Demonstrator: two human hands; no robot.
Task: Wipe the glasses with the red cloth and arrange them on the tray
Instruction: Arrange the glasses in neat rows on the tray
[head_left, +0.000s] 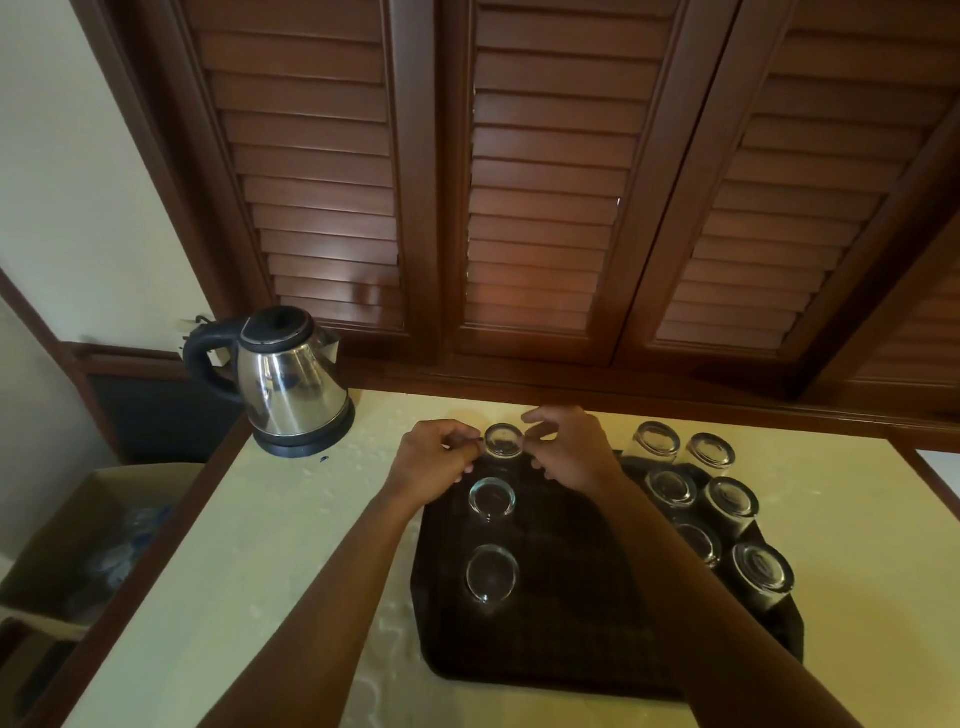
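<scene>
Flanking an upturned glass (504, 440) at the far-left corner of the dark tray (566, 597) on the desk (291, 545), both hands pinch it: left hand (435, 462), right hand (569, 449). Rigid, smooth and breakable; best held by the sidewalls.

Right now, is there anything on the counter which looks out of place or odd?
Two things. The two far right glasses seem to stand on the counter just past the tray, not on it. Also, no red cloth is in view. No glass looks tipped or broken.
</scene>
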